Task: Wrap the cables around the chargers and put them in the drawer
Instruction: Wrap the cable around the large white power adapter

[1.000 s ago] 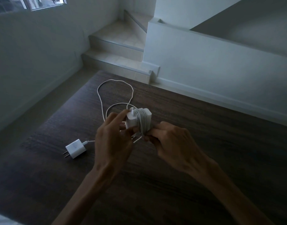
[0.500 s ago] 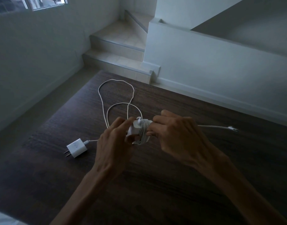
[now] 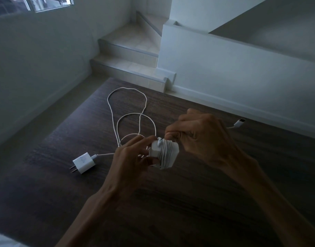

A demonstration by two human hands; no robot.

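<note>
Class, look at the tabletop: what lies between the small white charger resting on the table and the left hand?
In the head view, the small charger and the left hand are joined by a short run of its white cable lying on the dark wooden table.

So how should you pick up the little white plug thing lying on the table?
Pinch the small charger by its two flat white sides, probably coming down from above. It lies flat on the table, with metal prongs poking out at one end and its loose cable plugged in at the other, so the plain sides between look easiest to grip.
</note>
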